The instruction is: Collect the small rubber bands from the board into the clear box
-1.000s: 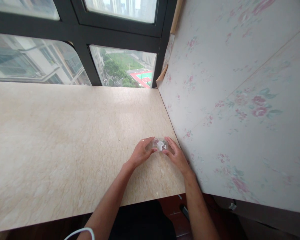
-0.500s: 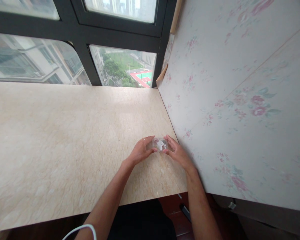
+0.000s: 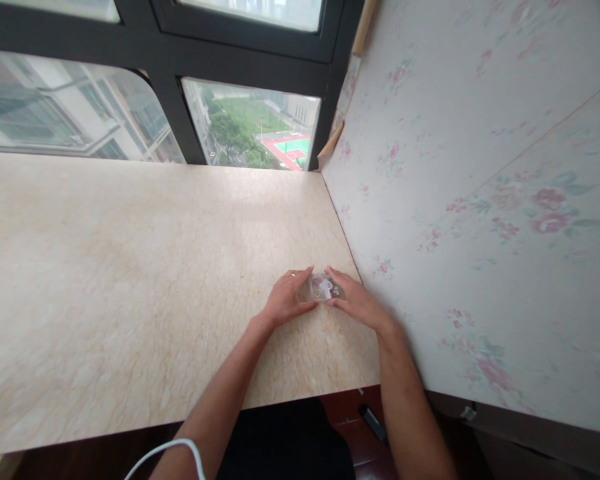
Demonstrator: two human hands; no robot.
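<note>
A small clear box (image 3: 323,287) with a white figure and dark marks on it is at the right part of the beige marbled counter (image 3: 155,287). My left hand (image 3: 291,297) grips its left end between thumb and fingers, with a ring on one finger. From the other side my right hand (image 3: 353,298) holds the right end in the same way. The contents of the box are too small to make out.
A flower-patterned wall (image 3: 480,200) rises close to my right arm. Dark window frames (image 3: 250,63) stand behind the counter. A white cable (image 3: 173,443) loops by my left forearm. Below the front edge, a dark object (image 3: 373,423) lies on the red floor.
The view has shifted slightly. Both hands remain at the box, and more of its clear left part and its printed markings now shows between them.
</note>
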